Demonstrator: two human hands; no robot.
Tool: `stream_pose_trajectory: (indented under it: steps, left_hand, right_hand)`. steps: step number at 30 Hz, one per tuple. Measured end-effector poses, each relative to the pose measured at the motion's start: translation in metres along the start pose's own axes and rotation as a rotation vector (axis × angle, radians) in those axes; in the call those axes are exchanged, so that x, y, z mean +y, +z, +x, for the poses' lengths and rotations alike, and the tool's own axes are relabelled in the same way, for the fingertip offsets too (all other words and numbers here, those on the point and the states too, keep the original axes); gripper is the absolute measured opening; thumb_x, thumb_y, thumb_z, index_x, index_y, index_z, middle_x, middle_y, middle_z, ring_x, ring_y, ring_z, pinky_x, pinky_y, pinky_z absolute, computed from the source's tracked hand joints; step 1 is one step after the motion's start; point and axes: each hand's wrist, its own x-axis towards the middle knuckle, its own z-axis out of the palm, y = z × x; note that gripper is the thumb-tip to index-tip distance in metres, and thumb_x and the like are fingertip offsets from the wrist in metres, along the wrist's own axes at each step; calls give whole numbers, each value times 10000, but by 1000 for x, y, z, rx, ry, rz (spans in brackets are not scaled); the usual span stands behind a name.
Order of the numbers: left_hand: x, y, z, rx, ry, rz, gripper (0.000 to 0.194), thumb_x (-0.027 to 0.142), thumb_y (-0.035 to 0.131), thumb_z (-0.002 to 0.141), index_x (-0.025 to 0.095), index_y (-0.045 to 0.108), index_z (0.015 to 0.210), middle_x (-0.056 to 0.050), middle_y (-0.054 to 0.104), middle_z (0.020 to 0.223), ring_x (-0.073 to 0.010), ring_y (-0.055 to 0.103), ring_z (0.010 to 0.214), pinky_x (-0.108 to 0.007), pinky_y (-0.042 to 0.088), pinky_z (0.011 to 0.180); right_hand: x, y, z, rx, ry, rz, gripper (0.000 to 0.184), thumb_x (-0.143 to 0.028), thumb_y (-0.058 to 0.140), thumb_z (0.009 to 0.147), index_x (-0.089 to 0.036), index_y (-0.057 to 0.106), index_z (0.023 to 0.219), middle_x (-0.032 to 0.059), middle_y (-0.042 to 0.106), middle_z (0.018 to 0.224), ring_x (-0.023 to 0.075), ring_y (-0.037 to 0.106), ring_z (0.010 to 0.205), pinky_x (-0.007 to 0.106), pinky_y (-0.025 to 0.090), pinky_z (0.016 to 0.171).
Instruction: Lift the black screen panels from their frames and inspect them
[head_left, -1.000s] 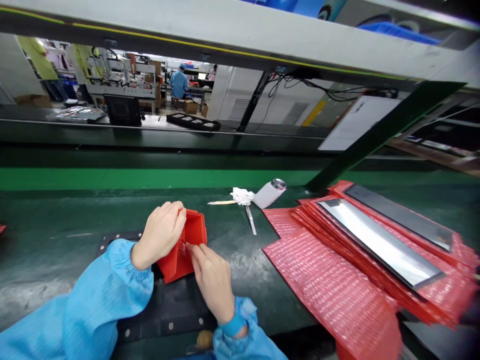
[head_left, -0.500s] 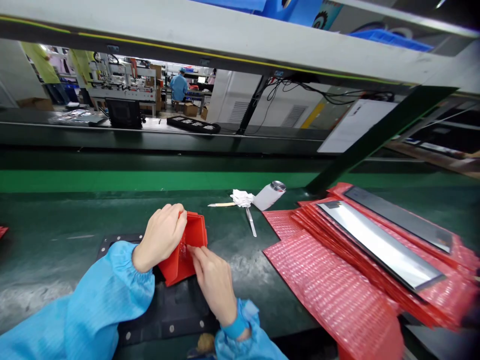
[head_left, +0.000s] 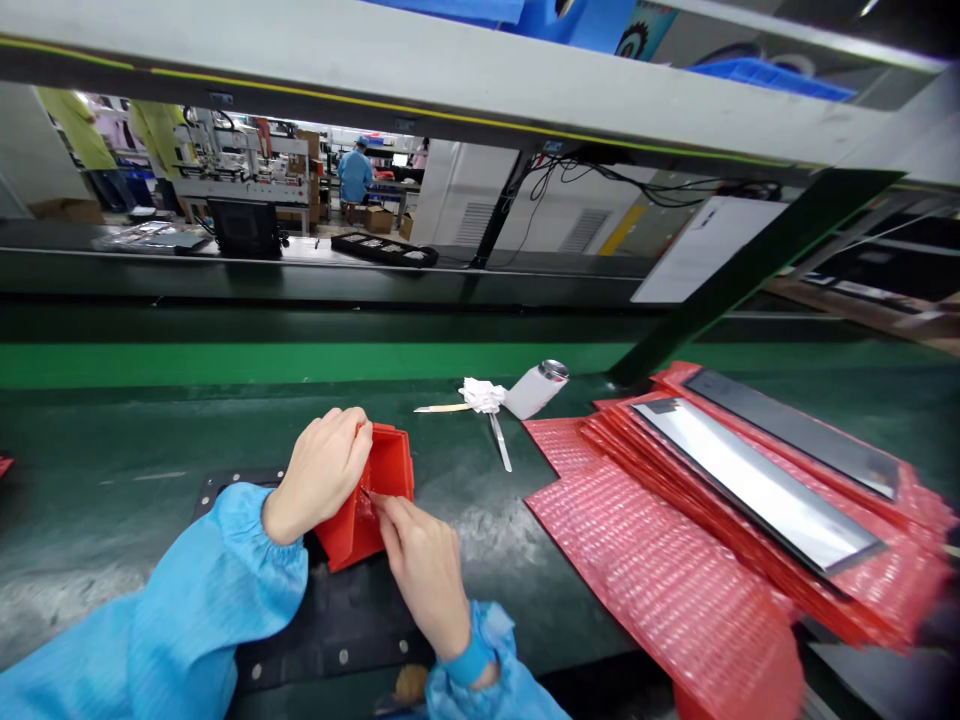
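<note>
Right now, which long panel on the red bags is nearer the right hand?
The bright, shiny panel; the dark grey panel lies beyond it, farther from the right hand.

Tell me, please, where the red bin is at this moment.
In the head view, the red bin is left of centre, over the black mat; the left hand grips its left side, and the right hand has its fingertips at the opening.
</note>
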Motion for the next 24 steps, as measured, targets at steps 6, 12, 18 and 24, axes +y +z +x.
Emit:
stream_pose_trajectory:
  steps: [6, 12, 18, 24]
  left_hand:
    - [-2, 1, 1, 6, 0, -11, 252, 259, 244, 990, 217, 427, 822, -10, 531, 766, -179, 512, 758, -303, 380, 735]
    - [-2, 3, 1, 8, 13, -12, 251, 266, 246, 988, 218, 422, 816, -9, 527, 762, -180, 507, 751, -308, 381, 736]
    - [-2, 3, 0, 17, 26, -19, 252, 263, 242, 991, 218, 408, 807, -6, 522, 764, -178, 505, 749, -311, 386, 724]
    - [-3, 2, 1, 10, 66, -39, 263, 252, 231, 992, 220, 399, 792, -8, 525, 768, -180, 499, 757, -317, 388, 744]
  right_hand:
    - [0, 1, 0, -2, 26, -7, 274, -87, 466, 933, -221, 607, 1125, 10, 687, 1020, 180, 652, 889, 263, 415, 735]
    - [-2, 0, 1, 7, 37, -27, 239, -104, 469, 939, -214, 618, 1090, 11, 692, 1023, 184, 660, 879, 265, 411, 710]
    - [-3, 1, -2, 0, 27, -17, 258, -106, 457, 942, -225, 613, 1110, 7, 692, 1023, 179, 659, 869, 262, 405, 706]
    - [-5, -5, -5, -27, -13, 51, 267, -123, 445, 953, -253, 623, 1103, -6, 697, 992, 164, 658, 862, 247, 399, 705]
